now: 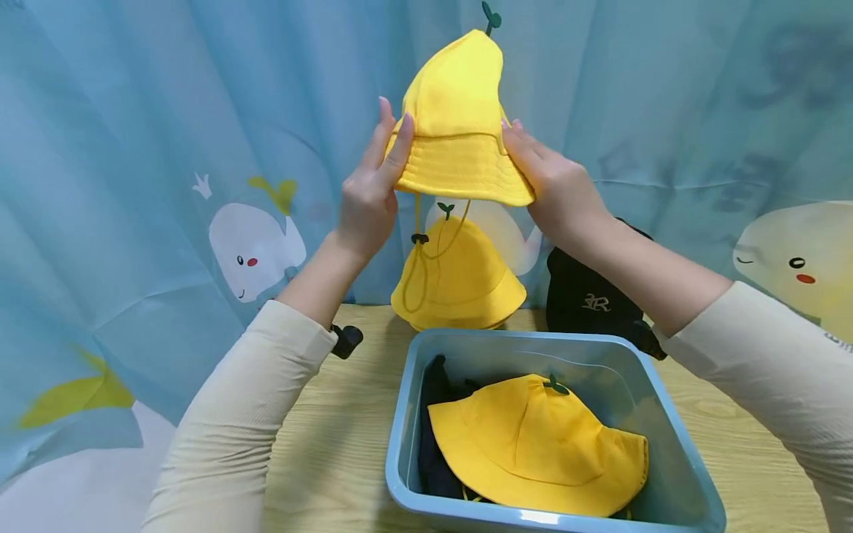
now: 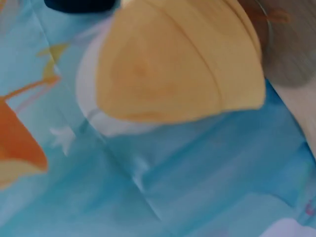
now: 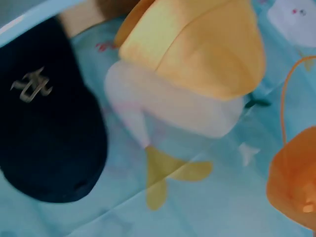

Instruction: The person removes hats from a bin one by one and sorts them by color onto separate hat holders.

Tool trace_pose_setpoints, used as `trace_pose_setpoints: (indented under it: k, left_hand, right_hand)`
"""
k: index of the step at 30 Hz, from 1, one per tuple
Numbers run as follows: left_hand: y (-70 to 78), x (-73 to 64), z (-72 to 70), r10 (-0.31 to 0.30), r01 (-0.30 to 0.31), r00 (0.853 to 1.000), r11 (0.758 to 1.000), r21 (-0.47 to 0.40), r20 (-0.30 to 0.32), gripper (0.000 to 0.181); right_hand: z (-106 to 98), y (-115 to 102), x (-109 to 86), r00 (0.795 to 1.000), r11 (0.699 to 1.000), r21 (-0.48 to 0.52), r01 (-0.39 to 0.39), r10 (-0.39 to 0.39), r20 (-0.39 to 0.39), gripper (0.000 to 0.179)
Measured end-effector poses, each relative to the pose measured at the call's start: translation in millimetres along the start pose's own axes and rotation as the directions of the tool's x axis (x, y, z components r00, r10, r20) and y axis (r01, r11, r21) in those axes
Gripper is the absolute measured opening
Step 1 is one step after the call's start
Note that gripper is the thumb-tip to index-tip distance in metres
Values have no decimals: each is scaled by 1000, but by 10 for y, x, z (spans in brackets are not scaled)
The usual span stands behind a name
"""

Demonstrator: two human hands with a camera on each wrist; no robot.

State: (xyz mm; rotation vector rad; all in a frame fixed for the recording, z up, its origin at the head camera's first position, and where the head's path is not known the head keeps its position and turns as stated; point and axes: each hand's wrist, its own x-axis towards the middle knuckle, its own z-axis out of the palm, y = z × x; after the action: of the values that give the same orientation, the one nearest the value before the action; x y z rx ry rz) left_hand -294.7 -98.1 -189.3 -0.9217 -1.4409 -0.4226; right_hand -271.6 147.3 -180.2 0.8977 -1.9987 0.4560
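Observation:
A yellow bucket hat [image 1: 453, 159] with a green sprout on top is held up in front of the curtain. My left hand [image 1: 369, 189] grips its left brim between thumb and fingers. On the opposite side my right hand [image 1: 563, 185] pinches the brim; part of its fingers is hidden behind the fabric. A chin cord [image 1: 418, 259] with a dark toggle dangles beneath the hat. Behind the cord, another yellow bucket hat [image 1: 476, 285] stands on the table. A third yellow hat [image 1: 533, 437] lies in the blue bin [image 1: 520, 337], over dark fabric [image 1: 435, 451].
To the right behind the bin stands a black cap [image 1: 576, 289] with a light emblem, partly covered by my right forearm. A blue patterned curtain [image 1: 320, 44] hangs behind the wooden table [image 1: 326, 437]. Both wrist views show the standing yellow hat [image 2: 168, 64].

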Motion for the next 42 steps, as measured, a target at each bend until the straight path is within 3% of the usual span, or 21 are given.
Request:
trace_pose_setpoints:
  k: [4, 8, 17, 22, 27, 31, 33, 34, 36, 37, 39, 41, 42]
  left_hand:
    - [-150, -55, -70, 63, -66, 997, 995, 71, 45, 51]
    - [-251, -82, -137, 93, -104, 991, 987, 125, 93, 46]
    - [-362, -207, -30, 69, -78, 996, 985, 151, 62, 40]
    - [-431, -492, 57, 74, -90, 994, 977, 193, 86, 35]
    - [-471, -818, 68, 87, -127, 981, 964, 234, 174, 36]
    - [-447, -978, 79, 68, -119, 974, 966, 229, 218, 39]
    - [-422, -1046, 78, 57, -114, 965, 971, 210, 258, 38]
    - [-406, -1082, 72, 47, -109, 957, 973, 203, 287, 38]
    - [-377, -1176, 44, 19, -82, 932, 983, 161, 362, 36]
    - [-357, -1229, 20, -41, -8, 903, 994, 112, 427, 39]
    - [-320, -1349, -24, -88, 60, 864, 996, 72, 496, 39]
    - [-281, -1470, -55, -153, 145, 819, 988, 59, 553, 42]
    - [-260, -1521, -61, -203, 209, 792, 976, 57, 575, 45]
  right_hand:
    - [-19, 196, 12, 999, 991, -123, 47, -48, -9, 45]
    - [9, 312, 20, 999, 988, -152, 20, -23, -22, 45]
    - [202, 443, 31, 1000, 989, -146, 8, -12, -29, 46]
    - [340, 531, -82, 993, 989, -147, -22, 38, 109, 56]
    - [440, 582, -254, 963, 986, -166, -1, 45, 266, 63]
    - [489, 618, -327, 943, 985, -174, 13, 46, 329, 67]
    - [512, 640, -364, 918, 983, -184, -2, 75, 388, 67]
    - [527, 653, -385, 896, 981, -192, -16, 99, 432, 66]
    - [560, 668, -434, 833, 969, -246, 1, 135, 537, 62]
    - [582, 668, -461, 794, 965, -263, 5, 156, 587, 60]
    - [630, 656, -515, 711, 957, -288, 13, 194, 676, 57]
    - [669, 612, -557, 637, 952, -306, -2, 237, 733, 55]
    - [691, 588, -570, 590, 939, -340, 41, 252, 767, 52]
